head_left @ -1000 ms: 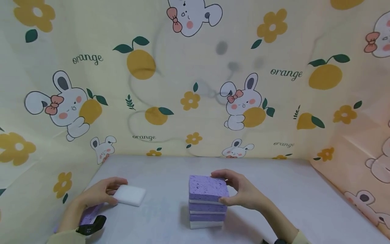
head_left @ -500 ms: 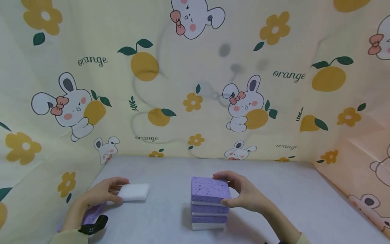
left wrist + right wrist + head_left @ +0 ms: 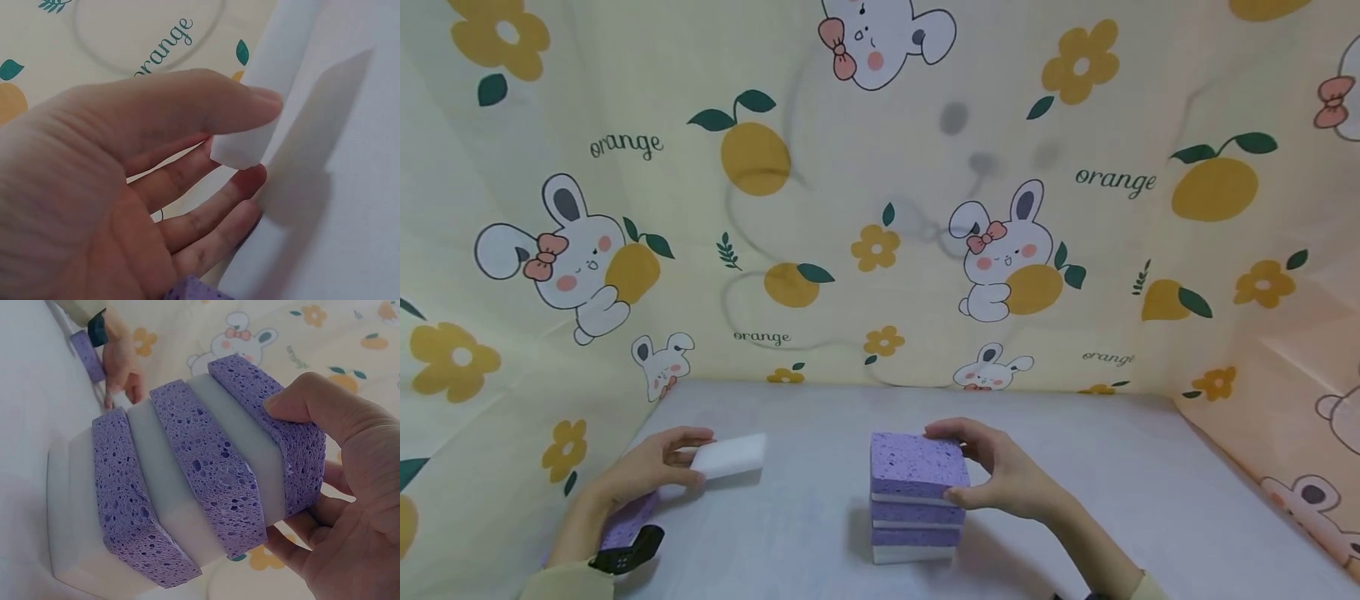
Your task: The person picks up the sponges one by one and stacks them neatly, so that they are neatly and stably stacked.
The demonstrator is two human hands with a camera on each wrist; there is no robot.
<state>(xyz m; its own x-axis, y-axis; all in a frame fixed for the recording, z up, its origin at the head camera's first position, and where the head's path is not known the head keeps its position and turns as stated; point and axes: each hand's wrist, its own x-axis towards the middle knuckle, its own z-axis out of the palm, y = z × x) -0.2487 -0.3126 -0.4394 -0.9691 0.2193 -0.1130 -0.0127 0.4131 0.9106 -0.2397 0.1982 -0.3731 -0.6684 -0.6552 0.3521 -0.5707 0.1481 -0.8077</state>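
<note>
My left hand [image 3: 643,468] pinches a white sponge [image 3: 730,456] by its near left end, thumb on one side and fingers on the other. The sponge is raised and tilted, and its shadow [image 3: 312,137] falls on the table in the left wrist view. A purple sponge [image 3: 628,527] lies partly hidden under the left forearm. At centre right stands a stack of alternating purple and white sponges, a white sponge [image 3: 912,554] at its base. My right hand [image 3: 1000,471] grips the purple top sponge [image 3: 240,381] from the right side, thumb on its front and fingers behind.
The pale table [image 3: 805,517] ends at a cloth wall [image 3: 842,358] printed with rabbits and oranges, which also rises on both sides. A black strap [image 3: 625,554] circles the left wrist.
My left hand has lifted the white sponge off the table and tipped its far end up. The right hand still holds the stack's top, and the view has shifted slightly.
</note>
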